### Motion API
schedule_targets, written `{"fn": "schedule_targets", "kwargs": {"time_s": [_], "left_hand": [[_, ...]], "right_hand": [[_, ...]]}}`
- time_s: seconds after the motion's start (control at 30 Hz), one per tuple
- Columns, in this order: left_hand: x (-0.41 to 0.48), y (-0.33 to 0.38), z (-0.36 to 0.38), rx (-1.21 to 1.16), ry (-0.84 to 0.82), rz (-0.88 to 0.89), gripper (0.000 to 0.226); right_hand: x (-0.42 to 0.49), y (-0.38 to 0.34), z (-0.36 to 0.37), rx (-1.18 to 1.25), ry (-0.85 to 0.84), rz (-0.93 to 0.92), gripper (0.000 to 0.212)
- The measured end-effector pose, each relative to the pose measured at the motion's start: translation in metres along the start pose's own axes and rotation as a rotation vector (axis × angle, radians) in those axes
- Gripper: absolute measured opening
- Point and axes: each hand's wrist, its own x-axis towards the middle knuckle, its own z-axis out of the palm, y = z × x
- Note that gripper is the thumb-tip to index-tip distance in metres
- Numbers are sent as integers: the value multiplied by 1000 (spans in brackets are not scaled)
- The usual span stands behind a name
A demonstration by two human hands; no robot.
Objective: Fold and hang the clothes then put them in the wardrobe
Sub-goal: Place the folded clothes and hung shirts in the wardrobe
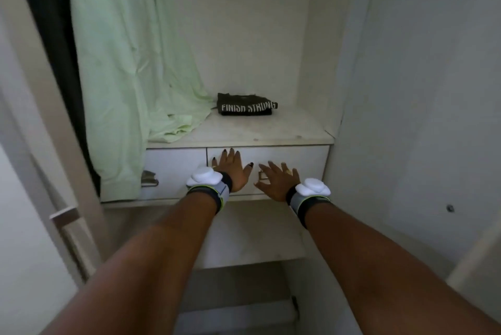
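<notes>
Left hand (pixel 230 169), right hand (pixel 278 180): both empty, fingers spread flat against drawer (pixel 306 162) front. Folded shirt (pixel 246 107): on shelf (pixel 271 131) above, beside hanging green garment (pixel 122 63). Risk: the green hem drapes over the neighbouring drawer and would likely snag if that drawer moves.

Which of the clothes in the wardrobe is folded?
The dark T-shirt printed FINISH STRONG, flat on the shelf; the pale green garment and the black garment hang at left.

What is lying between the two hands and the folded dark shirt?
Only the top of the drawer front, where the left hand and right hand rest, and a bare strip of shelf before the shirt. The head view shows this.
</notes>
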Motion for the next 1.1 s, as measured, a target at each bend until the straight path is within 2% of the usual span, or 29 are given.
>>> {"fn": "schedule_targets", "kwargs": {"time_s": [0.23, 0.37, 0.47, 0.57, 0.67, 0.7, 0.73, 0.8, 0.87, 0.97, 1.0, 1.1], "left_hand": [[-80, 41, 67, -33, -108, 86, 69], [-125, 67, 114, -66, -148, 142, 66], [-161, 90, 151, -78, -179, 193, 67], [-196, 118, 189, -61, -199, 226, 67], [-227, 143, 222, -87, -211, 198, 70], [-236, 155, 231, -103, -226, 196, 72], [-250, 169, 241, -121, -243, 184, 73], [-271, 188, 254, -168, -253, 135, 77], [-300, 216, 268, -207, -262, 103, 81], [-347, 261, 283, -315, -137, 31, 94], [-361, 277, 287, -325, -141, 29, 96], [-407, 329, 306, -185, -246, 164, 98]], "right_hand": [[-112, 1, 43, -71, -127, 5, 70], [-169, 14, 76, -18, -235, 36, 66], [-220, 24, 100, -23, -308, 51, 71], [-275, 49, 124, -28, -312, -40, 73], [-319, 79, 141, -88, -212, -137, 83], [-332, 93, 146, -83, -188, -139, 78], [-351, 107, 148, -66, -253, -140, 70], [-381, 128, 158, -76, -243, -152, 66], [-424, 152, 161, -58, -239, -58, 66], [-481, 190, 161, 7, -252, 140, 62], [-500, 203, 158, 31, -243, 219, 61], [-567, 242, 149, 101, -210, 433, 60]]}}
